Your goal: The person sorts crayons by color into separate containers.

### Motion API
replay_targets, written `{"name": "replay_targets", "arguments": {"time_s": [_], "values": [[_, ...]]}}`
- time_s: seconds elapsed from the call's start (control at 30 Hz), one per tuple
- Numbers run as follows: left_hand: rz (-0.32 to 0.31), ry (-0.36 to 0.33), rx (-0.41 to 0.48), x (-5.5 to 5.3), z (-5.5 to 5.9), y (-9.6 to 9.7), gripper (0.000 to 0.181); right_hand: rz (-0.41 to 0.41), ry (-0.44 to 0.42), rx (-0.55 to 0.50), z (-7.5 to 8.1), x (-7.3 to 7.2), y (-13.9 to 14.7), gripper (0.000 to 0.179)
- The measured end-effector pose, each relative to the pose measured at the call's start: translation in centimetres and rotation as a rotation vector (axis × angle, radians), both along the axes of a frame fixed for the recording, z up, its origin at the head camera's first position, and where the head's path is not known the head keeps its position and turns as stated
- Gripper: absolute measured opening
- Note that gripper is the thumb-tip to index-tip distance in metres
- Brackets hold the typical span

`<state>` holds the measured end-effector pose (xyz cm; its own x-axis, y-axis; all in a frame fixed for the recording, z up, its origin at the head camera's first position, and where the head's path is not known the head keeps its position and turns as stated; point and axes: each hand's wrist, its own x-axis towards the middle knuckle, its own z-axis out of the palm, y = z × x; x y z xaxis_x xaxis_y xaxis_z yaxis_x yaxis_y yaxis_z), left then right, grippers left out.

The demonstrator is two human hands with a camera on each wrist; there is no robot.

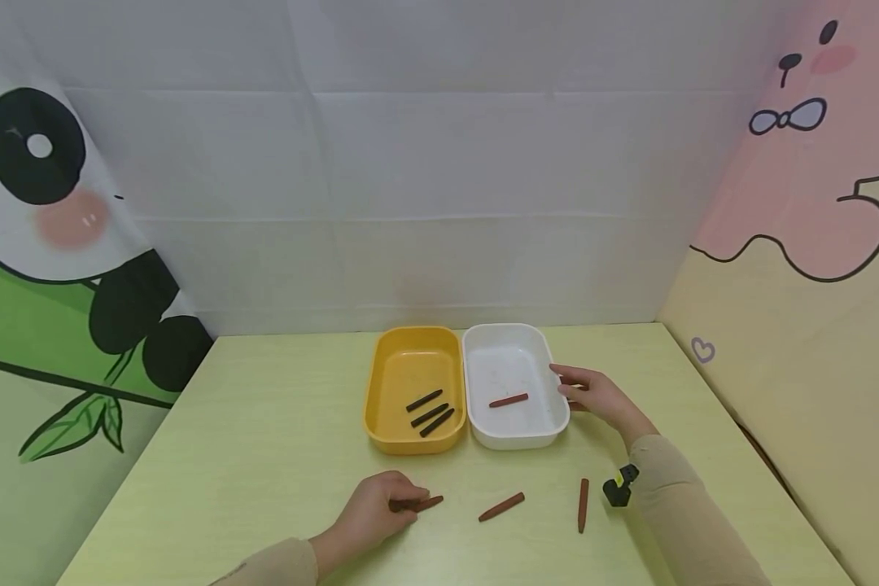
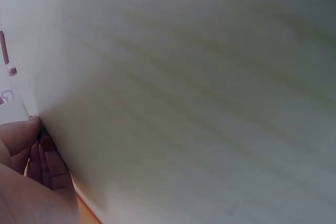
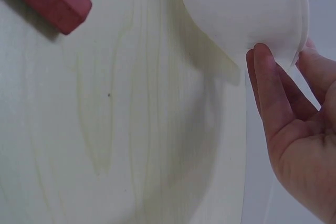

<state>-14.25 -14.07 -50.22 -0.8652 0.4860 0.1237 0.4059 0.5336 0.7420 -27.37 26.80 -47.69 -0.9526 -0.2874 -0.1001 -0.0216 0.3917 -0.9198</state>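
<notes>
Head view: I see the left hand [image 1: 372, 511] with its grip pinched on a brown crayon [image 1: 430, 503], in front of the yellow tray [image 1: 413, 370]; two loose crayons [image 1: 501, 507] lie to its right on the desk [image 1: 278, 439]. The right hand [image 1: 596, 396] grips the white tray [image 1: 516, 358] at its right side.

Left wrist view: fingers mostly hide the crayon from me.

Right wrist view: thumb and fingers straddle the white tray's edge.

A pale yellow-green table [image 1: 264, 423] spans the head view's lower part. On it, just below centre, a yellow tray [image 1: 413, 368] sits left of a white tray [image 1: 505, 362]; lower down lie a slanted brown crayon [image 1: 501, 506] and, farther right, another crayon [image 1: 583, 505].
</notes>
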Motion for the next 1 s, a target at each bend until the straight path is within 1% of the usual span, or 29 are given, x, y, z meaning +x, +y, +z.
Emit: {"name": "replay_targets", "arguments": {"time_s": [0.27, 0.43, 0.5, 0.6, 0.73, 0.87, 0.93, 1.0], "values": [[0.006, -0.024, 0.006, -0.4, 0.0, 0.1, 0.024, -0.011, -0.015, -0.004, -0.2, -0.1, -0.1, 0.048], [0.027, -0.043, 0.026, -0.6, 0.1, 0.2, 0.023, -0.013, -0.014, 0.007, -0.3, -0.3, -0.2, 0.048], [0.039, -0.033, 0.028, -0.7, 0.1, 0.2, 0.023, -0.012, -0.01, 0.007, -0.3, -0.3, -0.2, 0.048], [0.05, -0.024, 0.037, -0.7, 0.4, 0.3, 0.023, -0.01, -0.008, 0.005, -0.2, -0.2, -0.1, 0.048], [0.063, -0.03, 0.062, -0.9, 0.7, 0.5, 0.024, -0.015, -0.014, 0.005, -0.1, -0.2, -0.2, 0.049], [0.076, -0.015, 0.079, -1.0, 1.0, 0.8, 0.024, -0.013, -0.013, 0.005, -0.1, -0.2, -0.2, 0.049], [0.082, -0.004, 0.077, -1.1, 1.4, 1.1, 0.025, -0.014, -0.013, 0.005, 0.0, -0.1, -0.2, 0.049], [0.088, 0.011, 0.072, -1.2, 2.0, 1.4, 0.025, -0.014, -0.018, 0.003, 0.1, 0.0, -0.3, 0.048]]}}
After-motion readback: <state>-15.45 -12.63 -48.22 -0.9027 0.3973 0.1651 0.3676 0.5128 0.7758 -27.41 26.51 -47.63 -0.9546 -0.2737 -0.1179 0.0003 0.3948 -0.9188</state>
